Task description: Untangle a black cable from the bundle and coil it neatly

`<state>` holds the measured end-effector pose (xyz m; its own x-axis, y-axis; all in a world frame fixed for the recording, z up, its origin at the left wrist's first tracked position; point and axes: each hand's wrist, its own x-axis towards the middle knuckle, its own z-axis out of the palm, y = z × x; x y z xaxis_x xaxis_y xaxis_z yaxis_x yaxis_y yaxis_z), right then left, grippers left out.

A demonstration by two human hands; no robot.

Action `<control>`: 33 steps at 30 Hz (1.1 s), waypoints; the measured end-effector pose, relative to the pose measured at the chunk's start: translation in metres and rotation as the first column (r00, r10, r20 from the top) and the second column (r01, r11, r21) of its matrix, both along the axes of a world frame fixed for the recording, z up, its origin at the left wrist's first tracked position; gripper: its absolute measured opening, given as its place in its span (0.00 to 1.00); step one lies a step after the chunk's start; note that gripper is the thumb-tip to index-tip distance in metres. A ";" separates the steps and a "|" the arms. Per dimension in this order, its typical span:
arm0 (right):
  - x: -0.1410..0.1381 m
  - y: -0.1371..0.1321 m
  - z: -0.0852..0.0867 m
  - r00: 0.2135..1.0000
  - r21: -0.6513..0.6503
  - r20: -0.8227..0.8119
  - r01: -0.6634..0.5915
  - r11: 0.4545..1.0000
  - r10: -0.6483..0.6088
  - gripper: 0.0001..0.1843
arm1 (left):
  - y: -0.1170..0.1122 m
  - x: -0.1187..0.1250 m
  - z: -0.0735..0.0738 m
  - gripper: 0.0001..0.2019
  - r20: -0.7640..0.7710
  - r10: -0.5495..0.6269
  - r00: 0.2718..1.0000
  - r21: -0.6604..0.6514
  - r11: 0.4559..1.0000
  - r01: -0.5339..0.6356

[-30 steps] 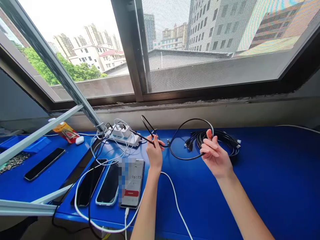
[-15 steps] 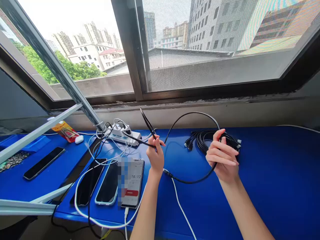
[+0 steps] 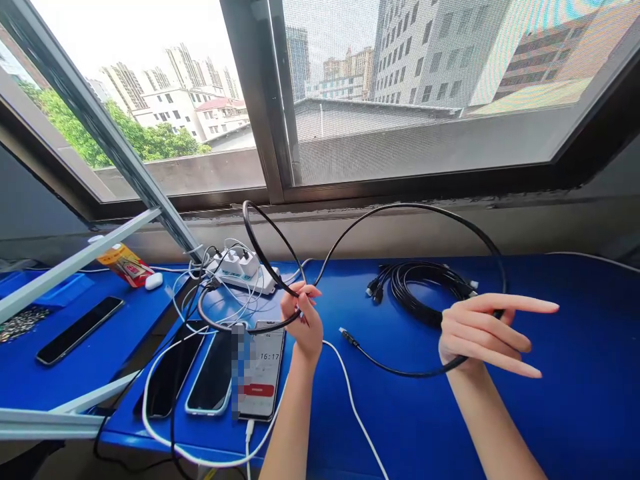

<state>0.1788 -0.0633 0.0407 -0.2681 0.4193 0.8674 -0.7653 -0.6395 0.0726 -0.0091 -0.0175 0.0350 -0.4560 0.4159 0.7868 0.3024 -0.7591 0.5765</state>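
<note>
A black cable [image 3: 435, 208], whose flat metal-tipped plug looks like HDMI, runs in loops between my two hands over the blue table. My left hand [image 3: 304, 320] pinches it between thumb and fingers, with smaller loops sticking out to the left and upward. On the right, the cable passes through my right hand [image 3: 487, 337], held between thumb and palm while some fingers stretch out to the right. Its loose plug [image 3: 349, 337] hangs between the hands. Behind my right hand, a coiled bundle of similar black cables [image 3: 415, 303] lies on the table.
A white power strip [image 3: 240, 273] with tangled cords stands at the back left. Several phones lie on the left, one with a lit screen [image 3: 265, 373] and a white charging cable [image 3: 350, 393] nearby. A metal frame [image 3: 130, 167] crosses the left side, before the window.
My right hand has moved to the right and its fingers have stretched out, widening the cable's arc. The loops at my left hand have opened wider, and the plug has shifted right.
</note>
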 end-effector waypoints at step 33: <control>-0.030 0.015 -0.005 -0.342 0.399 0.908 0.881 0.254 -0.241 0.13 | 0.012 -0.009 -0.009 0.18 -0.323 -0.215 0.922 -0.567 0.824 -0.006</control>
<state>0.1492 -0.0486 0.0361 0.1776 0.9836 0.0324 -0.3254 0.0898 -0.9413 -0.0178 -0.0051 0.0263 -0.1174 0.8536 0.5076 0.5074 -0.3878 0.7695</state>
